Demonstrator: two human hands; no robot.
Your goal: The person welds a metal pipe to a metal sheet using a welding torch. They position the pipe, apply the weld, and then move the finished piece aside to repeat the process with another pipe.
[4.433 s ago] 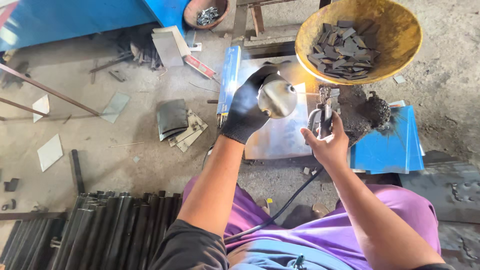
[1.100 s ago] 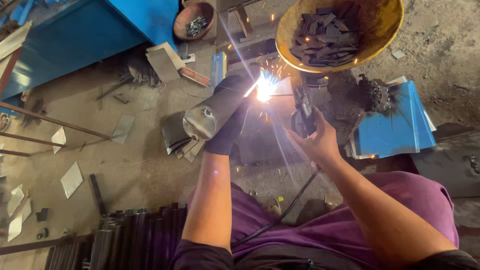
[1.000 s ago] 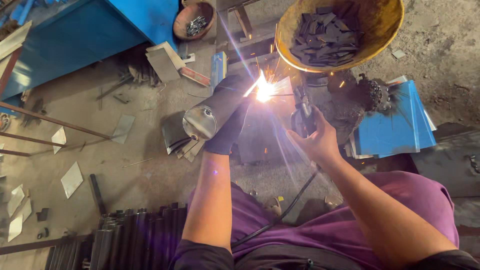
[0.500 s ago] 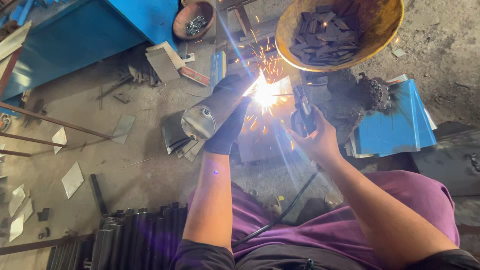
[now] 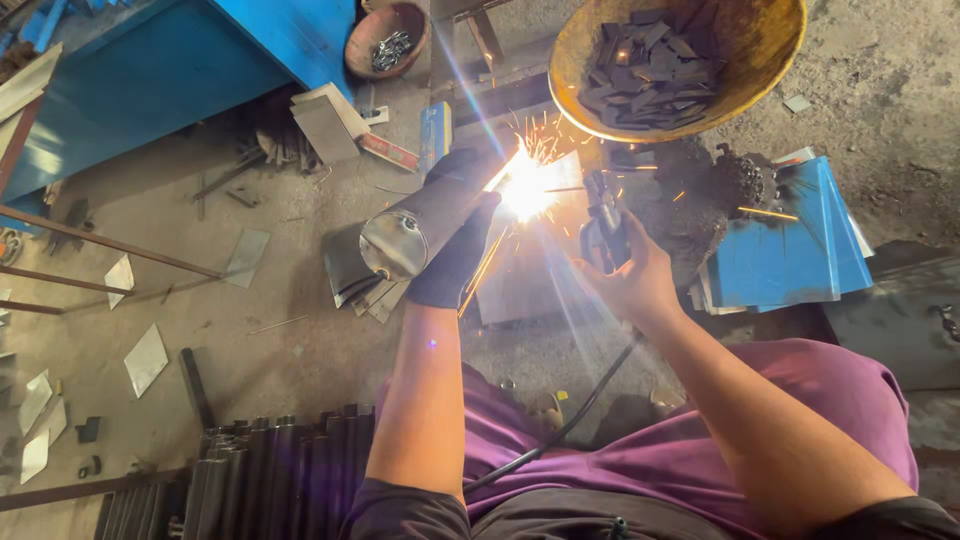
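My left hand (image 5: pixel 455 240), in a dark glove, grips a shiny metal cylinder (image 5: pixel 410 232) lying on its side, its closed round end pointing left. My bare right hand (image 5: pixel 625 275) holds a welding electrode holder (image 5: pixel 603 228) with a black cable (image 5: pixel 565 425) trailing down to my lap. A bright white arc with flying sparks (image 5: pixel 527 185) burns at the cylinder's far end, between the two hands. The joint itself is hidden by the glare.
A yellow bowl (image 5: pixel 770 60) of dark metal pieces sits at the upper right. Blue sheets (image 5: pixel 780 260) lie to the right, a blue box (image 5: pixel 180 70) upper left, a rusty bowl (image 5: pixel 385 35) of small parts, scattered plates (image 5: pixel 145 358) and dark tubes (image 5: pixel 260 480) lower left.
Earlier the cylinder was held end-on with no arc. It now lies sideways and the arc is lit; sparks have spread wider over the last second. Both hands stay in place.
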